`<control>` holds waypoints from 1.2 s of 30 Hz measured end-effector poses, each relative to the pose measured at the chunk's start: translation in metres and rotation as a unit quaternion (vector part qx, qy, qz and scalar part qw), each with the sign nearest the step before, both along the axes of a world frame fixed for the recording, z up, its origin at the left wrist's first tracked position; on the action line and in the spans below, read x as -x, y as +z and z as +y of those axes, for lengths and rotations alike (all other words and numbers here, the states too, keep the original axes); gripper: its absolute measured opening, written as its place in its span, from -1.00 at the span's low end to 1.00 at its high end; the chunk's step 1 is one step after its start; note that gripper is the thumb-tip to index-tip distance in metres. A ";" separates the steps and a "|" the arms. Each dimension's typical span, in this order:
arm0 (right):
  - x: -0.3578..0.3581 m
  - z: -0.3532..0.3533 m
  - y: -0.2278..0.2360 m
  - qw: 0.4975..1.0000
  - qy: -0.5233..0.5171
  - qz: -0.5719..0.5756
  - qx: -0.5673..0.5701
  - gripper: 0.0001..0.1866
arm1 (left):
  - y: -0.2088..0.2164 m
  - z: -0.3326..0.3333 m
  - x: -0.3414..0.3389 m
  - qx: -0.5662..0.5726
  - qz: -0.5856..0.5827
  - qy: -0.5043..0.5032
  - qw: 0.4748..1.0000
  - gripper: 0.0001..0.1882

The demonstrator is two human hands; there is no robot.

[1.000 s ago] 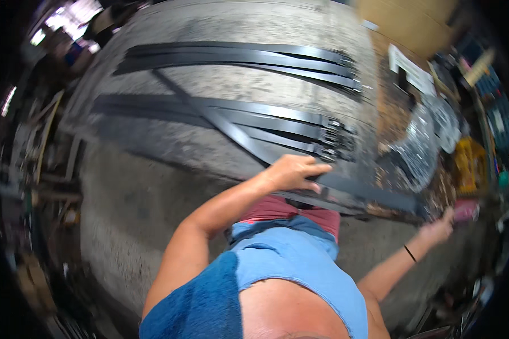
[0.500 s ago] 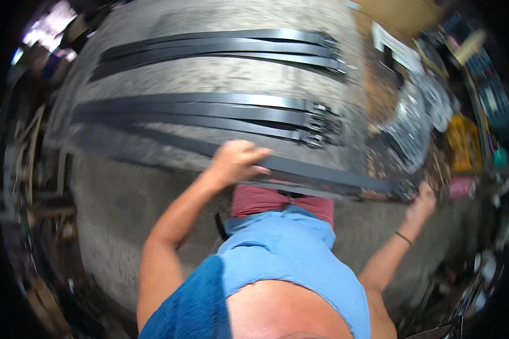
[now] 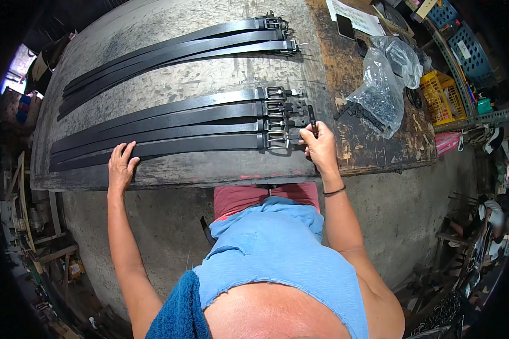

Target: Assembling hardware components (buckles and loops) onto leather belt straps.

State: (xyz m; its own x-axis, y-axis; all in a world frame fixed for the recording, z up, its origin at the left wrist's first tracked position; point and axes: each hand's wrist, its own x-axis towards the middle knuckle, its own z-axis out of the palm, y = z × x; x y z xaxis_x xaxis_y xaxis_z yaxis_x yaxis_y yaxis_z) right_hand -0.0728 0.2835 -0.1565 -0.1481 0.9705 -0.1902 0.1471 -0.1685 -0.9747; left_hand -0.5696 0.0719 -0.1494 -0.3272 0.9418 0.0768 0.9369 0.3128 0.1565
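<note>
1. Your right hand pinches the nearest belt just past its buckle; your left hand lies open against it.
2. It's on the table, beside other belts.
3. You're apparently straightening it; next calls for level ends.

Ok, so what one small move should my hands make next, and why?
Probably ease the right hand clear of the buckle on the nearest belt: that belt lies flat beside the other belts in its group, its buckle roughly in line with theirs.
</note>
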 end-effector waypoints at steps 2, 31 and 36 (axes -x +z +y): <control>0.001 0.001 -0.001 1.000 -0.006 -0.027 -0.001 -0.80 | -0.012 -0.001 0.004 0.001 -0.041 0.020 0.999 -0.47; -0.046 -0.009 -0.022 0.938 -0.184 -0.135 -0.261 -0.73 | 0.012 0.369 -0.200 -0.247 -0.082 -0.222 0.940 -0.60; -0.047 -0.009 -0.021 0.937 -0.181 -0.151 -0.257 -0.74 | 0.012 0.428 -0.229 -0.147 0.017 -0.184 0.972 -0.51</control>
State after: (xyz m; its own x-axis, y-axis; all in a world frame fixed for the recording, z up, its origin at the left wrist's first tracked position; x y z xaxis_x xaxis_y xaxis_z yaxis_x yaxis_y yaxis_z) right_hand -0.0258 0.2746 -0.1776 0.1941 0.9216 0.3362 0.4537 0.2195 -0.8637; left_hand -0.3406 0.4999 -0.1374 0.0344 0.9307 0.3642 0.9830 -0.0972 0.1557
